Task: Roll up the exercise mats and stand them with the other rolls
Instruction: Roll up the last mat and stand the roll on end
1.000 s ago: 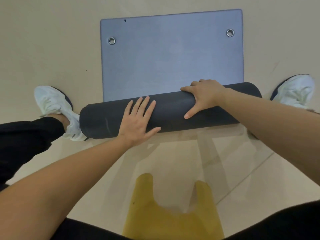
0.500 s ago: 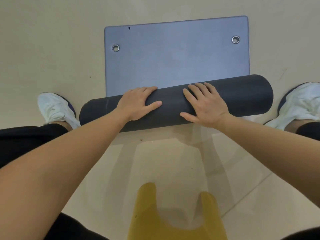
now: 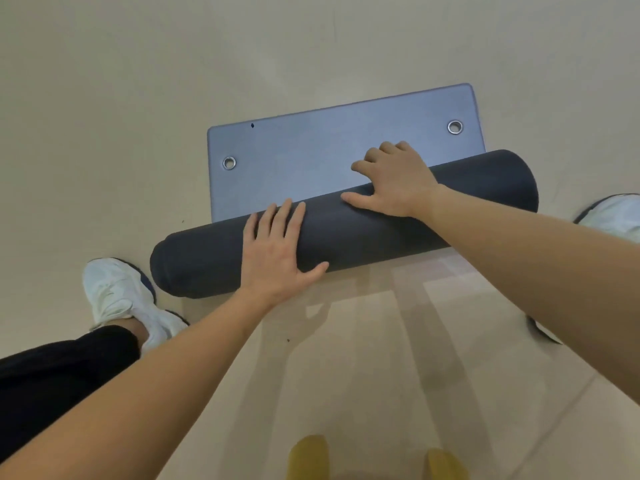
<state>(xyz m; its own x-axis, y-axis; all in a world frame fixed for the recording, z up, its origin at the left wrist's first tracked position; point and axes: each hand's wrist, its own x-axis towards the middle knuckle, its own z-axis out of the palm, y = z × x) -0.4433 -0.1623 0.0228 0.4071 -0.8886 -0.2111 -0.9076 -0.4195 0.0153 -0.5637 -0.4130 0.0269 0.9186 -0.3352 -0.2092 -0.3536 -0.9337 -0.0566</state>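
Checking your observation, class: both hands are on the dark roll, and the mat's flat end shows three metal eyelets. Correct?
Not quite. The head view shows two metal eyelets, not three, on the mat's flat end. The left hand and right hand are indeed on the dark roll.

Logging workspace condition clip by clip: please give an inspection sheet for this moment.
Surface: beige floor, tile seam at lower right.
Job's things: mat mostly rolled; dark roll lies slanted across the short flat end with two grommets. No other rolls in view.
Clutter: nothing seen.
Grippers: left hand flat on the roll, fingers straight; right hand hooked over its far side, fingers curled.
Cables: nothing seen.
Surroundings: white shoes at either end of the roll, black trouser leg, yellow garment at bottom edge.
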